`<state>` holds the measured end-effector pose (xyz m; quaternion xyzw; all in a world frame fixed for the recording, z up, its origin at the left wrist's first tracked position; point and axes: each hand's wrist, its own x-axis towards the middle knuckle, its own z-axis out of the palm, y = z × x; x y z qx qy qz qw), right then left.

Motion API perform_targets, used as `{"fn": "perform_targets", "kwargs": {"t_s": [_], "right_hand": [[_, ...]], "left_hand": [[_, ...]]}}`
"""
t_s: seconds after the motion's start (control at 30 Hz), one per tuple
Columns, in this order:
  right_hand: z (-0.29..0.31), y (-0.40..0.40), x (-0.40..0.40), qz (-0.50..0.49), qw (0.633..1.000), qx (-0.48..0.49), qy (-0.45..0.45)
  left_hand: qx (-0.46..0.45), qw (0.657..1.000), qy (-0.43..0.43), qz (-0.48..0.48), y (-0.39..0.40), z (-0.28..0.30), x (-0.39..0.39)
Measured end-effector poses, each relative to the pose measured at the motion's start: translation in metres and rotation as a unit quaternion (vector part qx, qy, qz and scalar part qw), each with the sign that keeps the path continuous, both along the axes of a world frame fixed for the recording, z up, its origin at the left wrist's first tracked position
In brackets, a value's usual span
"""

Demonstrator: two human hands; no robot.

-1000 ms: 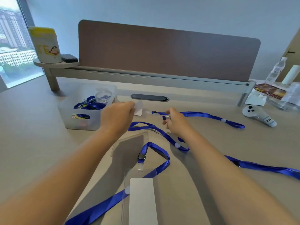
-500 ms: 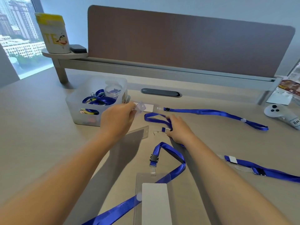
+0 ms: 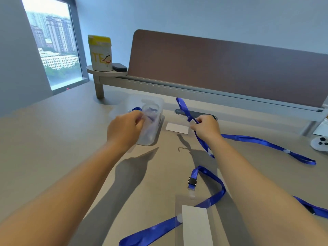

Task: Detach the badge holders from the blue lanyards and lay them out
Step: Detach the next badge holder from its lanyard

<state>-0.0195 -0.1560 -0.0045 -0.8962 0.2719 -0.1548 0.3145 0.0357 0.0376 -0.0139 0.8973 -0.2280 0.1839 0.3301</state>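
Observation:
My left hand [image 3: 124, 128] pinches a clear badge holder [image 3: 150, 132] by its top, and it hangs in front of the plastic box. My right hand [image 3: 206, 126] grips a blue lanyard [image 3: 184, 108] near its clip, with the strap looping up off the desk. A flat holder with a white card [image 3: 177, 128] lies between my hands. Near the front edge, another badge holder with a white card [image 3: 196, 226] is still clipped [image 3: 192, 181] to a second blue lanyard [image 3: 219, 192]. A third lanyard [image 3: 266, 142] trails off to the right.
A translucent box [image 3: 159, 102] with lanyards and a small cup stands behind my left hand. There is a small metal hook [image 3: 182, 148] on the desk. A white controller [image 3: 320, 142] sits at the right edge. At the back run a shelf with a yellow-lidded can [image 3: 100, 53] and a brown divider panel [image 3: 230, 68].
My right hand has lifted the lanyard end off the desk, so the strap now stands up. My left hand has carried the clear holder left, in front of the box. The view swung left.

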Motion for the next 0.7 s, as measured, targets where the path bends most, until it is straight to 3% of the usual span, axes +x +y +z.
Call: {"fn": "perform_targets", "kwargs": {"t_s": [0.27, 0.47, 0.57, 0.63, 0.7], "right_hand": [[0.049, 0.055, 0.065, -0.005, 0.978, 0.118, -0.173], [0.051, 0.075, 0.125, -0.021, 0.958, 0.092, -0.269], [0.03, 0.08, 0.147, 0.002, 0.978, -0.014, -0.21], [0.013, 0.083, 0.155, 0.053, 0.986, -0.138, -0.074], [0.002, 0.087, 0.156, 0.113, 0.963, -0.227, 0.087]], "left_hand": [[-0.048, 0.998, 0.017, 0.044, 0.05, 0.019, 0.036], [-0.068, 0.996, 0.014, 0.057, 0.069, 0.024, 0.069], [-0.073, 0.996, 0.009, 0.059, 0.076, 0.022, 0.08], [-0.071, 0.996, 0.009, 0.062, 0.08, 0.019, 0.084], [-0.068, 0.996, 0.012, 0.064, 0.082, 0.016, 0.086]]}}
